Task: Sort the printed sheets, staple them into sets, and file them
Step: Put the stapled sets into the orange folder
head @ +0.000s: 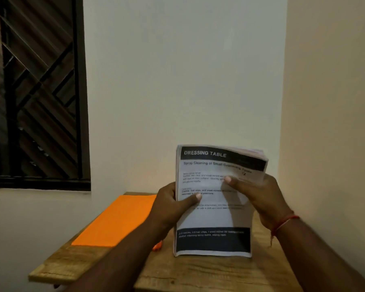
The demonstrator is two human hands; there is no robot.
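A wooden table fills the corner, with an orange folder lying flat on its left part. Just right of it, a stack of printed sheets is held upright at the tabletop. The left hand and right hand grip its sides, thumbs on the front page.
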